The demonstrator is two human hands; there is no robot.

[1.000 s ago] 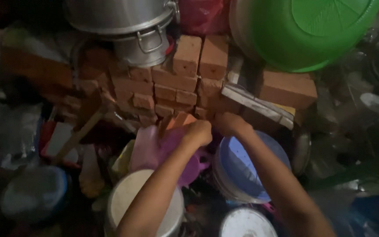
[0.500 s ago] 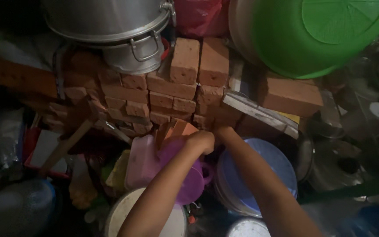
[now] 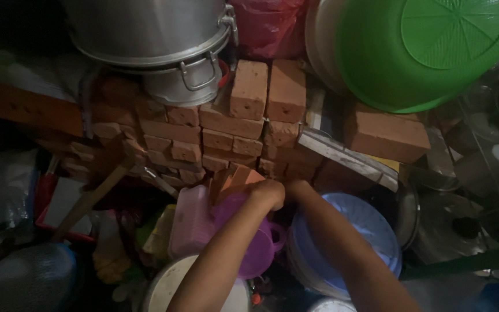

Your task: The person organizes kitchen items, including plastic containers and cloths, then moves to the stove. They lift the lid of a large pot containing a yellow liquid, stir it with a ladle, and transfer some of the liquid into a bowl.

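My left hand (image 3: 267, 193) is curled like a fist at the foot of a rough stack of red bricks (image 3: 226, 124). It sits on the rim of a purple plastic mug (image 3: 255, 251), beside some orange brick pieces (image 3: 237, 178). What the fingers enclose is hidden. My right hand (image 3: 299, 188) is close beside it, its fingers pushed down out of sight between the bricks and a pale blue plastic basin (image 3: 371, 231). The two hands almost touch.
Two stacked metal pots (image 3: 163, 40) sit on the bricks at the left, and a green plastic basin (image 3: 434, 46) leans at the upper right. A pink container (image 3: 190, 222), a white bucket (image 3: 163, 292), a wooden handle (image 3: 90, 199) and dim clutter crowd the foreground.
The view has drifted so the bricks and pots sit slightly lower in the picture. Both hands stay together at the foot of the bricks, barely moved.
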